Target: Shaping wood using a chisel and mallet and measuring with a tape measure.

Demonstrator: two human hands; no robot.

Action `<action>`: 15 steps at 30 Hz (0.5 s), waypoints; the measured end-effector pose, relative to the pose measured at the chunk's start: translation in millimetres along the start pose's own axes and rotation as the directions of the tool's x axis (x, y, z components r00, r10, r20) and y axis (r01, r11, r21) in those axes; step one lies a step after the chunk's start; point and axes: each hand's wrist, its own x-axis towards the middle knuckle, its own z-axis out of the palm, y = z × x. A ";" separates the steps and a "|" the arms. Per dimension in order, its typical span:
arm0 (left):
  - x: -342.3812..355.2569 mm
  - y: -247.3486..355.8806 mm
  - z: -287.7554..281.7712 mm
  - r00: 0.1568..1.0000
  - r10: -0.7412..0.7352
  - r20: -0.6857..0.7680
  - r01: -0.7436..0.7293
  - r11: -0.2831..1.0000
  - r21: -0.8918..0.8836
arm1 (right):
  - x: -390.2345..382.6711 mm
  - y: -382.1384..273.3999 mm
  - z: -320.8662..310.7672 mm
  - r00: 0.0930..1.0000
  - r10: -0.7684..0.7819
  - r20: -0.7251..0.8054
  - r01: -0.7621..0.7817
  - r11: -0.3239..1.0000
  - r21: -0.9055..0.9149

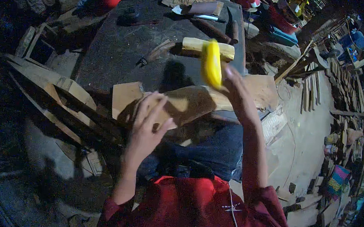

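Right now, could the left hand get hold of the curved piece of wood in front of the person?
Most likely yes: the left hand looks empty, its fingers spread over the left end of the curved piece of wood, with nothing visible in between. Whether they touch, I can't tell.

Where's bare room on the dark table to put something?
The dark table looks bare between its left edge and the small black thing. Its far right is crowded: wooden board, pen-like stick, brown handle, then a wood block nearer.
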 end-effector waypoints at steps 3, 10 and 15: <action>-19.5 -6.9 -23.0 0.987 -0.135 -0.081 0.136 0.991 0.010 | 22.1 -5.3 17.5 0.976 -0.213 0.048 0.201 0.964 0.175; -41.5 -36.4 -38.9 0.940 -0.273 -0.204 0.284 0.959 0.027 | -2.5 20.4 6.1 0.981 -0.184 0.068 0.194 0.960 -0.204; -36.9 -48.9 -29.7 0.894 -0.304 -0.330 0.334 0.942 0.036 | -34.5 25.9 -29.3 0.979 -0.175 -0.108 0.149 0.966 -0.211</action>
